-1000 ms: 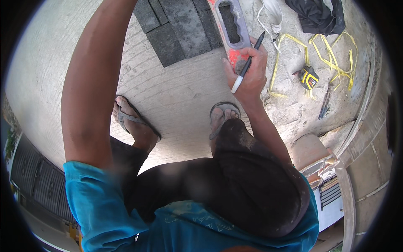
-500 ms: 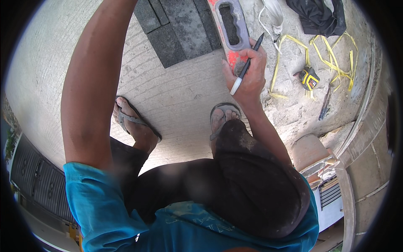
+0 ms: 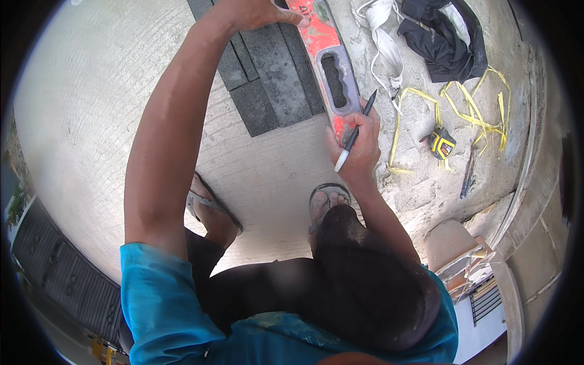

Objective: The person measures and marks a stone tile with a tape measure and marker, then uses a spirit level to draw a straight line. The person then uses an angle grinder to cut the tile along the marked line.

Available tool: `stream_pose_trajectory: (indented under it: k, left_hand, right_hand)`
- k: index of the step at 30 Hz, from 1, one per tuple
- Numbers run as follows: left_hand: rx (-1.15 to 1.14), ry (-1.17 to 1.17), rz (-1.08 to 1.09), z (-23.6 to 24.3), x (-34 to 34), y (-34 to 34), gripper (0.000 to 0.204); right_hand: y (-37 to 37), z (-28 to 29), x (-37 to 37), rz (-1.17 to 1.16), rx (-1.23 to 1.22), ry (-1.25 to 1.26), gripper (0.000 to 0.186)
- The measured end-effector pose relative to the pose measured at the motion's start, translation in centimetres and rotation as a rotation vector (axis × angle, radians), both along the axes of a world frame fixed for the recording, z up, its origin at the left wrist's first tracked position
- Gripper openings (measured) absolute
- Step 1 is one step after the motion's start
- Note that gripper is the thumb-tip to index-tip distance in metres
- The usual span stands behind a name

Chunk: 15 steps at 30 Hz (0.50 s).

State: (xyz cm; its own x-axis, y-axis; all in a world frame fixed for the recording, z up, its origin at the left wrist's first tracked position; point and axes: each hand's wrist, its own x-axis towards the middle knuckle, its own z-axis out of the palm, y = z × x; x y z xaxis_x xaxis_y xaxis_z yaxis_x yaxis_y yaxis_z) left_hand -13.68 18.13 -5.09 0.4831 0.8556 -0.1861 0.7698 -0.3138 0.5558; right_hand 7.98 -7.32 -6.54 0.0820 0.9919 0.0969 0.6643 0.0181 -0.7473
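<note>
A long red spirit level (image 3: 319, 39) with a grey hand-grip cut-out lies along the right edge of dark stone slabs (image 3: 281, 91) on pale concrete. My right hand (image 3: 359, 143) grips the level's near end, with a black pen (image 3: 359, 125) with a white cap across its fingers. My left hand (image 3: 258, 15) is at the top edge over the slabs, its thumb stretched onto the level; its other fingers are mostly out of view. A yellow-and-black tape measure (image 3: 442, 143) lies right of my right hand, among loose yellow strapping (image 3: 468, 109).
A white strap (image 3: 383, 48) and a dark fabric bundle (image 3: 441, 39) lie at the upper right. A thin dark tool (image 3: 468, 170) rests below the tape measure. My sandalled feet stand on the concrete. A dark metal gate (image 3: 61, 267) is at the lower left, a curved ledge along the right.
The whole scene sits lower in the picture, and the left side has shifted rightward. My left hand has come into view on the level. My right hand still holds the level and pen.
</note>
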Motion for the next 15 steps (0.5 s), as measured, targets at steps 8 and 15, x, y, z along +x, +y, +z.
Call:
stream_pose_trajectory:
  k: [8,15]
  left_hand:
    - [-0.008,0.003,0.071,0.2,-0.9,-0.7,0.125]
    - [-0.037,-0.003,0.078,0.3,-0.7,-0.5,0.125]
  right_hand:
    - [-0.1,0.6,-0.6,-0.006,-0.036,0.037,0.045]
    - [0.0,0.5,-0.4,-0.001,-0.01,0.014,0.046]
